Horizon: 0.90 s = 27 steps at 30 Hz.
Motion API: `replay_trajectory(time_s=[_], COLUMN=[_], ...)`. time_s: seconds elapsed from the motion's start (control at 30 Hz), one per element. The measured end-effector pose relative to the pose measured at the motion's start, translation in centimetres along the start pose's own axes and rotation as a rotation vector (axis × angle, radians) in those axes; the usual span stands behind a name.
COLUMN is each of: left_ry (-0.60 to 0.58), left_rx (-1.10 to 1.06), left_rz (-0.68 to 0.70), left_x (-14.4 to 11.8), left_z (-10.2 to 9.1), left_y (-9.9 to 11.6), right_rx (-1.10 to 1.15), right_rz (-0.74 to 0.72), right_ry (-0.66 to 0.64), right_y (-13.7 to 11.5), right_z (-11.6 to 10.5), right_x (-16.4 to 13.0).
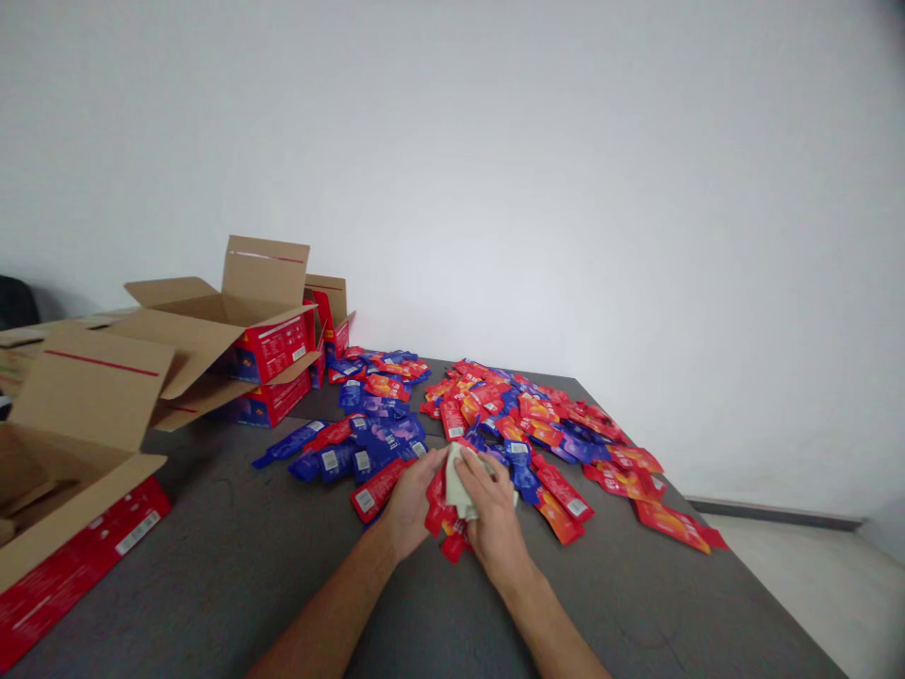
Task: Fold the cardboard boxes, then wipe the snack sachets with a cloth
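My left hand (411,505) and my right hand (495,514) meet over the near edge of a spread of packets. Between them they grip a small bunch of red sachets (439,514), with a pale backside of one sachet showing under my right fingers. A wide pile of red and blue sachets (523,424) lies on the dark grey table (233,566) just beyond my hands. A smaller group of mostly blue sachets (368,443) lies to the left of my left hand.
An open red-sided cardboard box (71,500) stands at the near left. More open boxes (261,349) are stacked at the far left by the white wall. The table's right edge (742,566) drops to a light floor.
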<state>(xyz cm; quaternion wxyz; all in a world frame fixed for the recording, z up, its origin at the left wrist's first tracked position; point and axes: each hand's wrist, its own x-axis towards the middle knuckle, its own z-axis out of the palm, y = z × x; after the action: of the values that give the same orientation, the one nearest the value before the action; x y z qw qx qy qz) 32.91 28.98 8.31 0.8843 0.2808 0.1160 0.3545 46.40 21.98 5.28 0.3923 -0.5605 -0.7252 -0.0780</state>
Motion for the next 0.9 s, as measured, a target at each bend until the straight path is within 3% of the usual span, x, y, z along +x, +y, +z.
replay_trajectory(time_s=[0.07, 0.13, 0.33, 0.43, 0.5, 0.7, 0.9], left_ry=[-0.034, -0.020, 0.112, 0.151, 0.181, 0.340, 0.183], left_rx=[-0.018, -0.031, 0.005, 0.022, 0.056, 0.180, 0.157], left_rz=[-0.005, 0.010, 0.110, 0.161, 0.199, 0.325, 0.209], left_x=[-0.1, -0.2, 0.2, 0.5, 0.7, 0.7, 0.8], left_z=[0.3, 0.4, -0.2, -1.1, -1.7, -3.1, -2.8], left_y=[-0.7, -1.0, 0.5, 1.0, 1.0, 0.4, -0.3], right_rx=[-0.028, -0.025, 0.098, 0.146, 0.174, 0.218, 0.245], right_rz=[0.053, 0.049, -0.088, -0.114, -0.108, 0.056, -0.017], right_ry=[0.076, 0.070, -0.194, -0.245, -0.197, 0.129, 0.074], right_y=[1.0, 1.3, -2.1, -2.9, -2.5, -0.5, -0.7], right_z=[0.0, -0.1, -0.5, -0.5, -0.5, -0.9, -0.5], right_x=[-0.2, -0.2, 0.3, 0.5, 0.4, 0.1, 0.0])
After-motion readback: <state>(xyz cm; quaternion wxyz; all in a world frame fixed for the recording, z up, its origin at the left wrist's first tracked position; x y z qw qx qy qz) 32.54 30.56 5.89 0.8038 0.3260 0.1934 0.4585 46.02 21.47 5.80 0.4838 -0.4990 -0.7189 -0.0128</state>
